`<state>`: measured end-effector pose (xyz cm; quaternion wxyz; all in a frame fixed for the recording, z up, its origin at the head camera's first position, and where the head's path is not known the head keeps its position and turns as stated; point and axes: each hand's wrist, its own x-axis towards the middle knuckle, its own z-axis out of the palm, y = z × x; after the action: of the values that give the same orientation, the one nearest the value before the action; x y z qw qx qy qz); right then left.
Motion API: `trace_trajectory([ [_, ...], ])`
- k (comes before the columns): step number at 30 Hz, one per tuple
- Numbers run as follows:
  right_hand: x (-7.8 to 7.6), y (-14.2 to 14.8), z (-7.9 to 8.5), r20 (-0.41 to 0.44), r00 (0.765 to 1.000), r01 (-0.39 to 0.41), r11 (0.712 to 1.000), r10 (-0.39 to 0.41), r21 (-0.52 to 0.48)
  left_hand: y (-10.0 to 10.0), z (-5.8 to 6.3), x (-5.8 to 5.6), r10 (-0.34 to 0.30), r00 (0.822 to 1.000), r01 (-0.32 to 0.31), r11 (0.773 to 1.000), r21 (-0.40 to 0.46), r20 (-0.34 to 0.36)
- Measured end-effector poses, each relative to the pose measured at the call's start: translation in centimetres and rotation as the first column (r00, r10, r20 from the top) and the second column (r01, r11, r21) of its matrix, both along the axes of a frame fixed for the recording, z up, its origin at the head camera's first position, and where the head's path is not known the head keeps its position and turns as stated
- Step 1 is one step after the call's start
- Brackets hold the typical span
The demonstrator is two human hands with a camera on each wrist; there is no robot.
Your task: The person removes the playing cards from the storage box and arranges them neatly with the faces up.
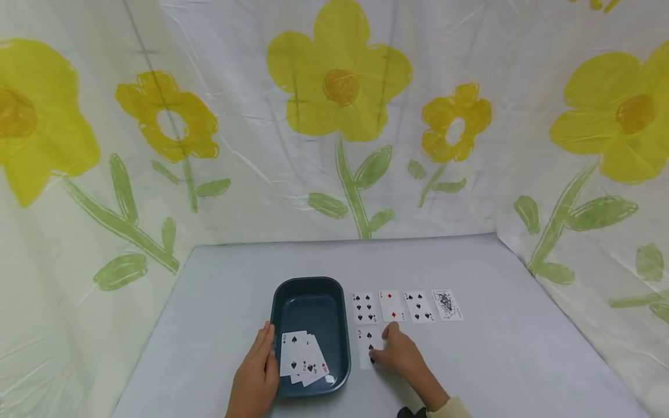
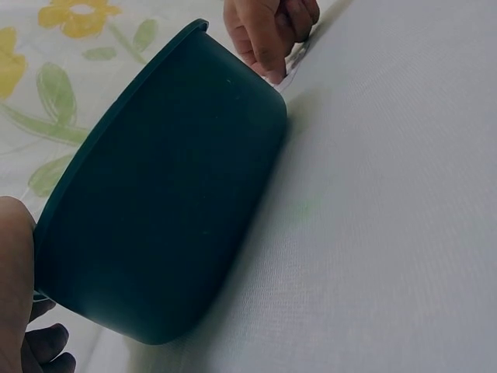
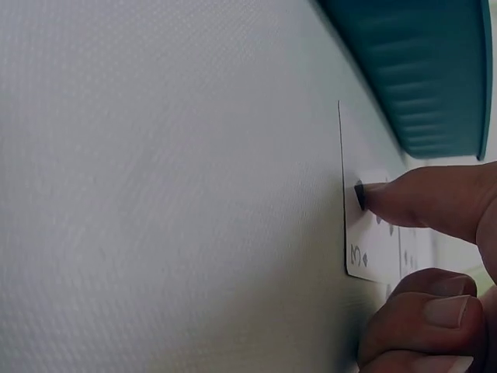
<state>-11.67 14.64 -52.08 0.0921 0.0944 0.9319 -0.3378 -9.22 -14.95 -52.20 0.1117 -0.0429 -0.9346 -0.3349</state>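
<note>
A dark teal plastic basin stands on the table in front of me. My left hand holds its left side, with fingers at the rim and the small handle; in the left wrist view curled fingertips show below the handle. Inside, at the near end, several playing cards overlap, a two of spades among them. Right of the basin, my right hand holds a three of spades card, which lies face up. Its thumb presses the card's face, while the other fingers curl at the card's edge.
Behind that card runs a row of face-up cards: a six of spades, a two of diamonds, a five of spades and a joker. A white curtain with painted yellow flowers hangs around the pale table.
</note>
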Motion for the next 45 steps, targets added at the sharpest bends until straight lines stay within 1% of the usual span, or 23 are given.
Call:
trace_trajectory([
  [3, -0.3, 0.1, -0.1, 0.007, 1.000, -0.012, 1.000, 0.012, -0.013, 0.0, 0.1, -0.1, -0.001, 1.000, 0.001, 1.000, -0.001, -0.007],
  [5, -0.4, 0.3, -0.1, 0.024, 0.999, -0.024, 0.999, 0.025, -0.039, -0.1, 0.0, -0.1, 0.000, 1.000, 0.000, 1.000, -0.004, -0.013],
  [7, -0.5, 0.5, 0.0, 0.043, 0.999, -0.019, 0.996, 0.023, -0.081, -0.2, 0.0, -0.1, 0.001, 1.000, -0.001, 1.000, -0.006, -0.018],
  [9, -0.6, 0.7, 0.1, 0.064, 0.998, 0.004, 0.988, 0.006, -0.153, -0.2, 0.0, -0.1, 0.002, 1.000, -0.002, 1.000, -0.008, -0.026],
  [10, -0.7, 0.7, 0.3, 0.076, 0.997, 0.024, 0.979, -0.008, -0.204, -0.2, 0.0, 0.0, 0.002, 1.000, -0.003, 1.000, -0.008, -0.029],
  [12, -0.8, 0.6, 0.8, 0.091, 0.995, 0.059, 0.942, -0.031, -0.329, -0.2, 0.1, 0.0, 0.004, 0.999, -0.005, 1.000, -0.006, -0.032],
  [13, -0.9, 0.5, 1.2, 0.099, 0.994, 0.073, 0.913, -0.037, -0.401, -0.2, 0.1, 0.0, 0.005, 0.999, -0.005, 1.000, -0.005, -0.032],
  [14, -1.1, 0.5, 1.6, 0.103, 0.994, 0.083, 0.875, -0.038, -0.478, -0.2, 0.1, 0.0, 0.005, 0.999, -0.005, 1.000, -0.002, -0.032],
  [15, -1.2, 0.4, 2.0, 0.107, 0.994, 0.090, 0.829, -0.036, -0.552, -0.2, 0.1, 0.0, 0.005, 0.999, -0.005, 1.000, 0.002, -0.032],
  [17, -1.6, 0.1, 2.9, 0.113, 0.993, 0.091, 0.722, -0.017, -0.686, -0.2, 0.1, 0.0, 0.007, 0.999, -0.007, 1.000, 0.008, -0.033],
  [19, -2.0, -0.3, 3.8, 0.117, 0.993, 0.086, 0.611, 0.010, -0.787, -0.1, 0.1, -0.1, 0.008, 0.999, -0.007, 1.000, 0.010, -0.037],
  [20, -2.1, -0.5, 4.2, 0.117, 0.993, 0.082, 0.567, 0.025, -0.820, -0.2, 0.0, -0.1, 0.010, 0.999, -0.009, 1.000, 0.008, -0.040],
  [21, -2.3, -0.8, 4.6, 0.117, 0.992, 0.076, 0.530, 0.043, -0.845, -0.2, 0.0, -0.1, 0.012, 0.999, -0.012, 1.000, 0.005, -0.045],
  [22, -2.4, -1.2, 5.0, 0.114, 0.991, 0.068, 0.499, 0.062, -0.864, -0.2, -0.1, -0.1, 0.014, 0.999, -0.014, 1.000, 0.002, -0.051],
  [23, -2.5, -1.6, 5.3, 0.113, 0.990, 0.062, 0.476, 0.080, -0.877, -0.2, -0.2, -0.1, 0.017, 0.998, -0.017, 1.000, -0.001, -0.057],
  [24, -2.6, -2.0, 5.6, 0.114, 0.989, 0.058, 0.461, 0.096, -0.886, -0.2, -0.2, -0.1, 0.018, 0.998, -0.018, 1.000, -0.002, -0.064],
  [25, -2.7, -2.5, 5.9, 0.112, 0.987, 0.049, 0.452, 0.114, -0.891, -0.2, -0.2, -0.1, 0.020, 0.997, -0.020, 1.000, -0.004, -0.068],
  [27, -3.0, -3.4, 6.2, 0.114, 0.982, 0.037, 0.443, 0.148, -0.896, -0.2, -0.2, -0.2, 0.020, 0.997, -0.021, 1.000, -0.001, -0.071],
  [31, -3.4, -5.2, 6.4, 0.136, 0.968, 0.031, 0.437, 0.211, -0.899, -0.2, -0.2, -0.2, 0.024, 0.998, -0.024, 1.000, 0.005, -0.053],
  [33, -3.5, -5.9, 6.4, 0.154, 0.959, 0.035, 0.441, 0.236, -0.897, -0.2, -0.2, -0.2, 0.028, 0.998, -0.027, 1.000, 0.006, -0.048],
  [35, -3.6, -6.6, 6.3, 0.176, 0.950, 0.048, 0.437, 0.257, -0.898, -0.2, -0.3, -0.3, 0.030, 0.998, -0.030, 1.000, 0.003, -0.051],
  [39, -3.7, -7.4, 5.9, 0.223, 0.936, 0.085, 0.442, 0.271, -0.893, 0.0, -0.6, -0.3, 0.028, 0.998, -0.028, 1.000, 0.000, -0.060],
  [45, -3.8, -8.5, 4.9, 0.268, 0.925, 0.134, 0.428, 0.270, -0.894, 0.1, -0.6, 0.0, 0.027, 0.998, -0.027, 1.000, 0.005, -0.060],
])
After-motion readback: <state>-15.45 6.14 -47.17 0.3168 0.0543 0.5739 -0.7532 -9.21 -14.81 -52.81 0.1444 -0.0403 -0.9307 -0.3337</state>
